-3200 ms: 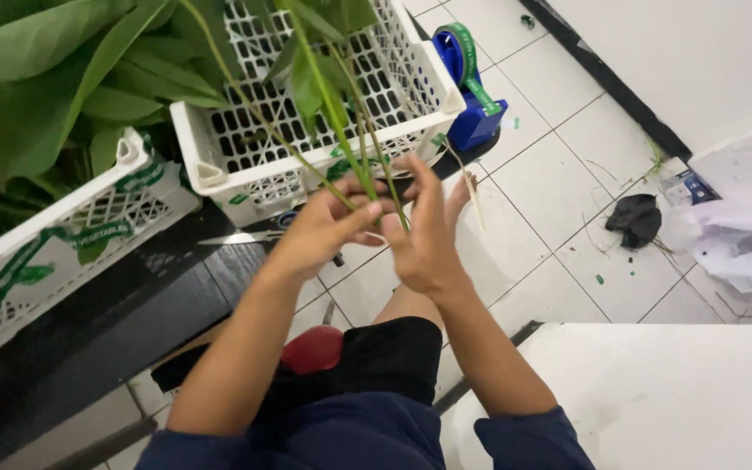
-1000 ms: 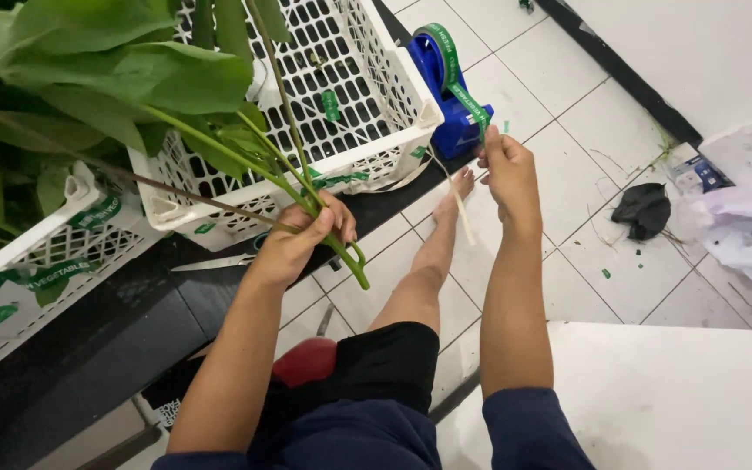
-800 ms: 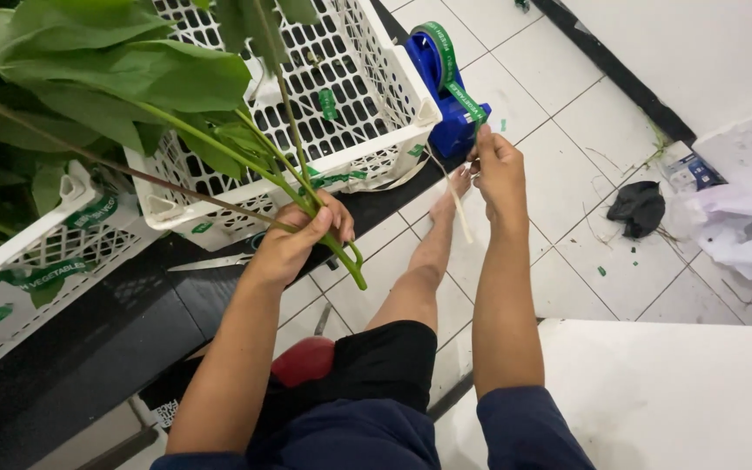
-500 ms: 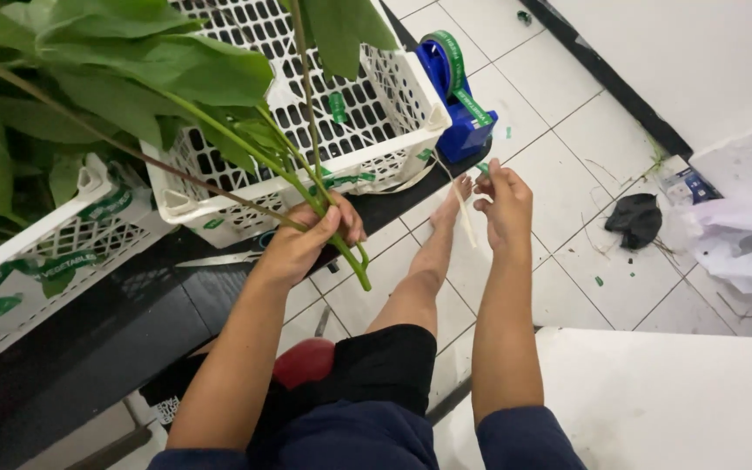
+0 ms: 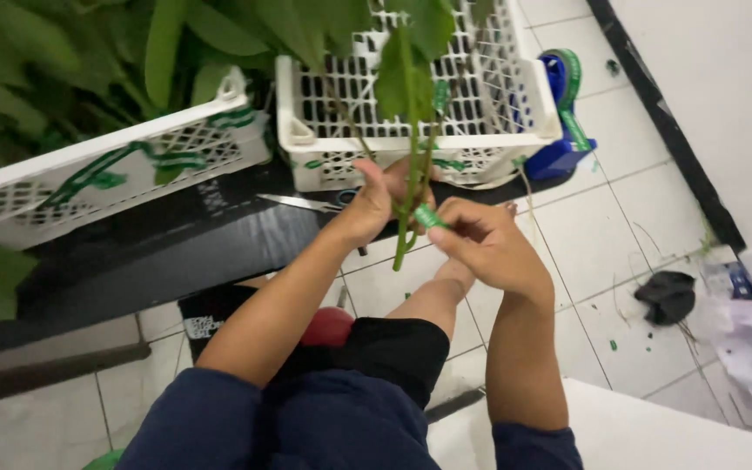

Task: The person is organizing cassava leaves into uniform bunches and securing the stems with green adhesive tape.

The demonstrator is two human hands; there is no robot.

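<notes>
two bare hands are seen at the centre of the frame, joined around a bunch of green stems (image 5: pixel 411 187). the left hand (image 5: pixel 374 202) is closed around the stems just below the leaves, so the bunch is held upright with its cut ends pointing down toward the tiled floor (image 5: pixel 602 235). the right hand (image 5: pixel 487 244) is placed just beside the stems on their right, and a piece of green tape (image 5: pixel 429 217) is pinched between its fingertips, touching the bunch. behind the hands, in the upper middle of the frame, a white slotted crate (image 5: pixel 411 130) is set on a dark low surface (image 5: pixel 167 252); a second white crate (image 5: pixel 106 170) with green markings is tilted at the upper left, under large leaves. a pair of scissors (image 5: pixel 306 202) is laid on the dark surface, just left of the left hand. a blue tape dispenser (image 5: pixel 567 113) with a green roll is found at the upper right, beside the first crate. a dark crumpled cloth (image 5: pixel 668 296) is seen on the tiles at the right edge.
</notes>
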